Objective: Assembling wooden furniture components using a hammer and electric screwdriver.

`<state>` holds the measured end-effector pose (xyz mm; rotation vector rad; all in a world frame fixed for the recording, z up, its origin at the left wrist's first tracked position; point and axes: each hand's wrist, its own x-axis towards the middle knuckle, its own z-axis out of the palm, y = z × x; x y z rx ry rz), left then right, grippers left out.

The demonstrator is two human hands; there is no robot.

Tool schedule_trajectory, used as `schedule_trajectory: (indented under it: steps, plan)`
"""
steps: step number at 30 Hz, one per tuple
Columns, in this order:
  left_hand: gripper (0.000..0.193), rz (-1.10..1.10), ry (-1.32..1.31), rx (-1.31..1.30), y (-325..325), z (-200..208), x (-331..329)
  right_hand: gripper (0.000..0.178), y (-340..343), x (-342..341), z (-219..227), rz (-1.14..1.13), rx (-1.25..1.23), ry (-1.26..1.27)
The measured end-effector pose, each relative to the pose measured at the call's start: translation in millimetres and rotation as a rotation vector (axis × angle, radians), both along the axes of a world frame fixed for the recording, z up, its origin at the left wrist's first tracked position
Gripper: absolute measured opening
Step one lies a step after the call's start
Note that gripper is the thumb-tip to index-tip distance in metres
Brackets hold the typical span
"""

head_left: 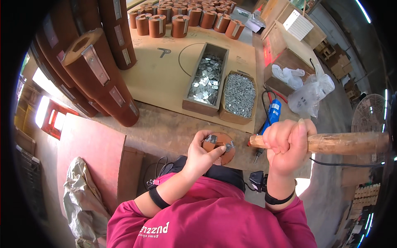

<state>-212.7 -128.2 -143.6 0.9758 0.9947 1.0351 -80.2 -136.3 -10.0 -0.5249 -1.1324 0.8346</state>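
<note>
My left hand [201, 155] is closed round a short reddish-brown cylinder [227, 156] near the table's front edge. Its thumb presses by a small metal plate on the top, and a slot shows in that top face. Raised to the right, my right hand [288, 142] is wrapped in a fist round a thick, round wooden stick [347, 143]. The stick lies level, and its far right end is lost at the dark rim. Just left of that fist a blue electric screwdriver [271, 115] lies on the table with its bit toward me.
Beyond my hands stand a wooden box [191, 102] of small metal plates and a carton [233, 117] of screws. Similar short cylinders [180, 26] crowd the back. Tall brown cylinders [99, 70] rise at left. Plastic bags [312, 95] and a wooden crate [285, 47] are at right.
</note>
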Motion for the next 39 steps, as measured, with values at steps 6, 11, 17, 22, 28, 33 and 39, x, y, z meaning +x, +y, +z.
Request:
schedule_trajectory:
  steps: [6,11,17,22,28,33,39]
  plan:
    - [0.043,-0.022,0.007,-0.013,0.2,6.9,3.1,0.019,5.2,-0.4,-57.4,-0.098,-0.275,-0.176]
    - [0.05,0.003,-0.025,-0.024,0.1,-0.9,2.9,0.02,1.9,-3.4,-15.2,-0.03,-0.21,0.001]
    - [0.049,0.004,0.019,0.018,-0.4,2.2,5.8,0.018,2.6,-2.2,-64.1,-0.26,-0.228,-0.292]
    - [0.049,0.016,0.036,0.023,1.1,-0.4,2.7,0.017,6.6,-3.1,-54.3,-0.038,-0.312,-0.105]
    - [0.05,-0.014,0.051,-0.014,1.1,1.0,1.2,0.019,5.5,6.1,-12.0,0.003,-0.084,-0.043]
    - [0.05,0.007,-0.026,0.009,-1.5,2.7,4.0,0.019,6.0,-10.1,-53.6,-0.12,-0.276,-0.269]
    - [0.046,-0.053,0.054,0.007,1.9,6.7,-1.4,0.02,4.3,1.1,-44.8,-0.078,-0.205,-0.081]
